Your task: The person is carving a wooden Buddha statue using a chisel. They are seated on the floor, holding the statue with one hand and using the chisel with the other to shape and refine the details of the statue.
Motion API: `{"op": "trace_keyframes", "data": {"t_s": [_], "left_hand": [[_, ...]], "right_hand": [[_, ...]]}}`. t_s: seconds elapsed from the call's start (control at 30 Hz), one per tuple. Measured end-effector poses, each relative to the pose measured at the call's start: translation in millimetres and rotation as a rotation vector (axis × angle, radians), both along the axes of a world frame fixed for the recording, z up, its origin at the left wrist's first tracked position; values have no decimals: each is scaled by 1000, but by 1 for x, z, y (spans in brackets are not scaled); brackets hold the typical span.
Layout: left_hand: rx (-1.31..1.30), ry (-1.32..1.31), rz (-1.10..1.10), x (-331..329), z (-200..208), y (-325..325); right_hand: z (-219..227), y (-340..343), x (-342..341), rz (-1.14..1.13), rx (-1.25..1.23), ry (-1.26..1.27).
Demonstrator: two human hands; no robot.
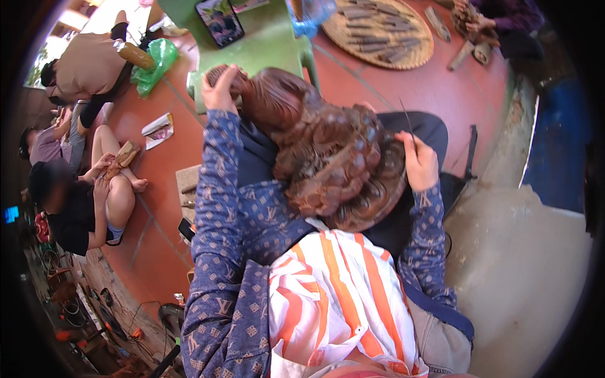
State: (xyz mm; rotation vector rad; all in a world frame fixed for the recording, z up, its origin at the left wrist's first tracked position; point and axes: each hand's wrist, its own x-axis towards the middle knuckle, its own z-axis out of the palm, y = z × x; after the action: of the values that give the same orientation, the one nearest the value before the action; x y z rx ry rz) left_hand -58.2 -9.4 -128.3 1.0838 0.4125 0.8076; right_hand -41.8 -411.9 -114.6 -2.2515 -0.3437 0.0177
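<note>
A dark brown carved wooden statue [328,157] lies slantwise across my lap. Its bumpy, knobbed head end points to the upper left, and its round, petal-carved base faces the lower right. My left hand [220,88] is wrapped round the statue's head end. Beside the base, my right hand [421,162] is closed with its fingertips together, close to the carved rim. From those fingers a thin dark rod [406,116] sticks up; its lower part is hidden in the hand, and I cannot make out its tip.
A green plastic table [268,44] with a phone [219,22] stands just ahead. Beyond it is a round woven tray [378,53] of chisel-like tools. Co-workers sit at left, one holding a wood piece [123,157]; another person's hands [482,24] work at far right.
</note>
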Motion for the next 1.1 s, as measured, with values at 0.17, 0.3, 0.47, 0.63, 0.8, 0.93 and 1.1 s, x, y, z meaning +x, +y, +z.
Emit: {"op": "trace_keyframes", "data": {"t_s": [0.17, 0.3, 0.47, 0.63, 0.8, 0.93, 1.1], "left_hand": [[-24, -79, -142, 6, 4, 2], [-24, -87, -209, 10, 10, -9], [-12, -83, -305, 22, 8, -10], [75, -30, -289, 26, 5, -14], [98, -5, -253, 26, 4, -11], [169, 28, -215, 31, -4, -9], [254, 62, -183, 24, 0, -6]], "right_hand": [[31, 6, -16, -64, -183, 9], [33, -4, -37, -97, -215, -18], [29, -10, -53, -146, -92, -125], [11, -18, -44, -183, -29, -7], [-7, -24, -33, -157, 123, 51], [-12, -42, -29, -101, 313, 263], [38, -57, -29, -309, 604, 31]]}}
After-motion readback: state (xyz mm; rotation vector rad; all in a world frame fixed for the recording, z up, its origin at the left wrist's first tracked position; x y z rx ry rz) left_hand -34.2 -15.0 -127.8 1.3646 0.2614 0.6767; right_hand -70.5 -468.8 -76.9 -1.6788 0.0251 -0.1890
